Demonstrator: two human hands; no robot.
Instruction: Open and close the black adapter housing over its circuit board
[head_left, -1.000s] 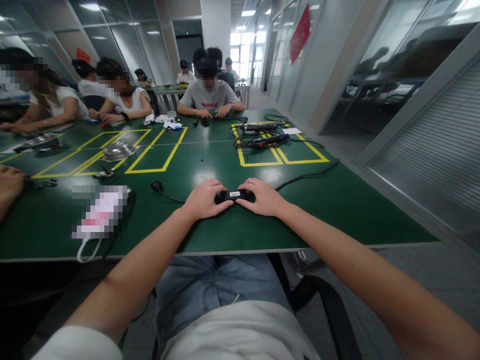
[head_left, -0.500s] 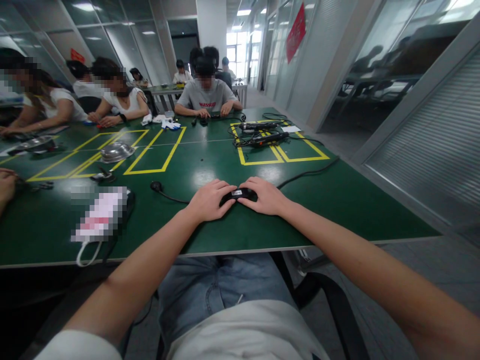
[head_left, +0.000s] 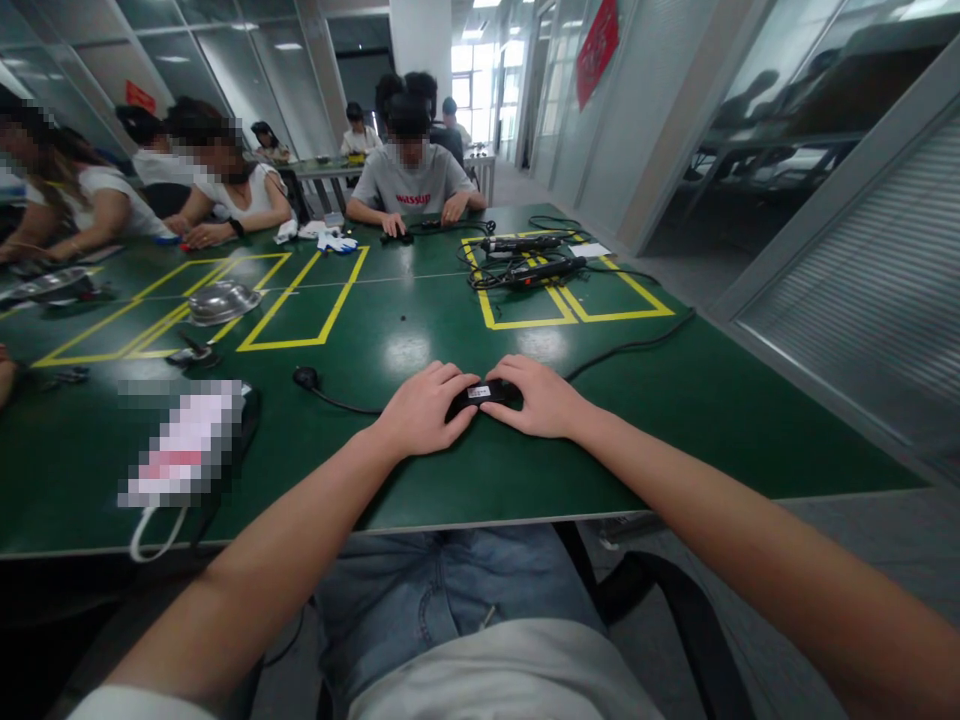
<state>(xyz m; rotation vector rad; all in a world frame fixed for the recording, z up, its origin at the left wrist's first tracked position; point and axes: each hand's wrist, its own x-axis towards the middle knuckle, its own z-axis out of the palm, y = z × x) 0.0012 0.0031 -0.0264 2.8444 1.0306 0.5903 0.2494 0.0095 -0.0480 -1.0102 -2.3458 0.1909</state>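
A small black oblong device with a white label [head_left: 481, 392] lies between my two hands on the green table, its exact kind unclear. My left hand [head_left: 427, 408] is closed around its left end, thumb at the near side and fingers over the far side. Around the right end, my right hand [head_left: 544, 397] grips in the same way. A black plug [head_left: 305, 378] rests to the left, and its cord runs under my left hand. From beyond my right hand a black cable [head_left: 630, 347] leads towards the table's right edge. The device's ends are hidden by my fingers.
Black corded tools [head_left: 536, 265] lie in yellow-taped boxes at the right back. A metal bowl [head_left: 223, 302], a pixelated pinkish item [head_left: 184, 440] and white-blue gloves [head_left: 335, 242] are on the left. A person [head_left: 412, 185] sits opposite; others sit at the left.
Both hands still hold the device, which has turned slightly, its label now facing more plainly. The view has shifted a little. The person opposite has moved one hand.
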